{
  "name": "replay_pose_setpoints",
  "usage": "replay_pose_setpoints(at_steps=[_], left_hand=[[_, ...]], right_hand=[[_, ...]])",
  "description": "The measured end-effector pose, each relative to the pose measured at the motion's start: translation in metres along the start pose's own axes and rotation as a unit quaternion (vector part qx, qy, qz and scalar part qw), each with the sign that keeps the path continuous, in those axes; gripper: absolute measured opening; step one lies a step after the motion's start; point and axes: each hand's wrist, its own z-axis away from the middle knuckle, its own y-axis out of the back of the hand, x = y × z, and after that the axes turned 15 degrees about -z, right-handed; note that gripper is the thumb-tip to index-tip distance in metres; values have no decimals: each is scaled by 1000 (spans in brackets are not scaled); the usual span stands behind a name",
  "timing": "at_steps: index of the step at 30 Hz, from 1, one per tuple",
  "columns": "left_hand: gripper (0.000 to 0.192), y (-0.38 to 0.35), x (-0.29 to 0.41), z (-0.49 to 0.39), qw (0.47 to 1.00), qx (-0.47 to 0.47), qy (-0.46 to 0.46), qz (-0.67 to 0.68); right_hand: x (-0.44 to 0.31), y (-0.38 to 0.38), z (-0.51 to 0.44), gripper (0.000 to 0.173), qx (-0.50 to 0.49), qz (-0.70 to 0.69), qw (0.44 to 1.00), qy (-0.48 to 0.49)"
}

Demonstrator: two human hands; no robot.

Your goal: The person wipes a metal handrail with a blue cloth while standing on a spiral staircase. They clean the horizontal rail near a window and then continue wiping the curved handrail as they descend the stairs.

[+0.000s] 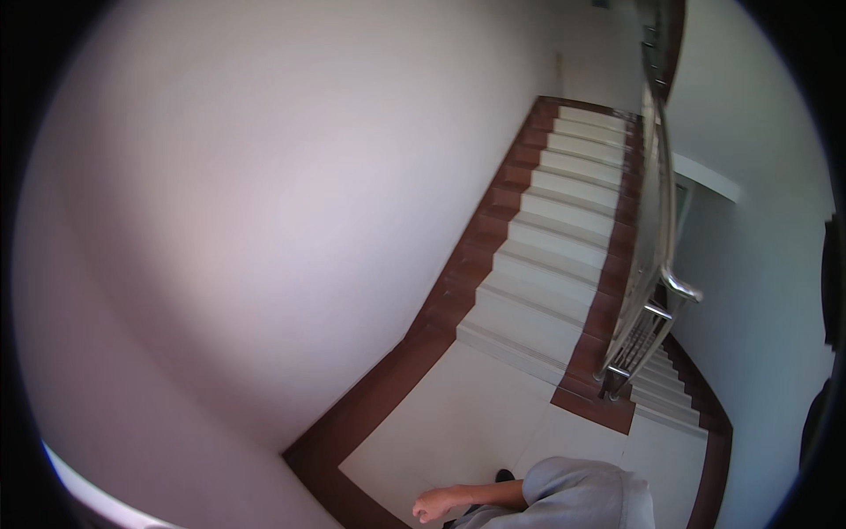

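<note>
My right hand (433, 504) is at the bottom edge, its fingers loosely curled, and no object shows in it. The bare forearm reaches left from a grey sleeve (575, 486). Below it lies a pale tiled landing (456, 410) with a dark red-brown border, where the tip of a dark shoe (504, 475) shows. My left hand is out of view. Before me a flight of stairs (562, 228) rises, with pale treads and red-brown sides.
A metal handrail (669, 231) with balusters runs along the right side of the stairs, its bent end (681, 288) near the landing. A second flight (664, 390) lies beyond it. A plain pale wall (277, 218) fills the left, and another wall (747, 297) stands at the right.
</note>
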Motion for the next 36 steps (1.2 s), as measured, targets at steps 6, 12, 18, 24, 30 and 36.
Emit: replay_pose_setpoints(at_steps=[6, 12, 18, 24, 30, 36], left_hand=[[58, -66, 109, 49, 988, -96, -55, 108], [54, -65, 256, 70, 958, -134, -116, 226], [45, -46, 387, 66, 921, -131, -188, 315], [49, -52, 500, 70, 865, -185, -276, 375], [43, -64, 623, 78, 765, -280, -377, 440], [43, -66, 776, 111, 653, -288, -442, 543]], right_hand=[[64, 42, 47, 38, 48, -51, 998, 5], [152, 88, 135, 40, 121, -64, 990, -16], [196, 137, 224, 45, 115, -43, 989, -88], [197, 154, 310, 44, 291, -138, 943, -79], [209, 162, 377, 44, 412, -221, 877, -112], [241, 212, 461, 49, 475, -215, 830, -197]])
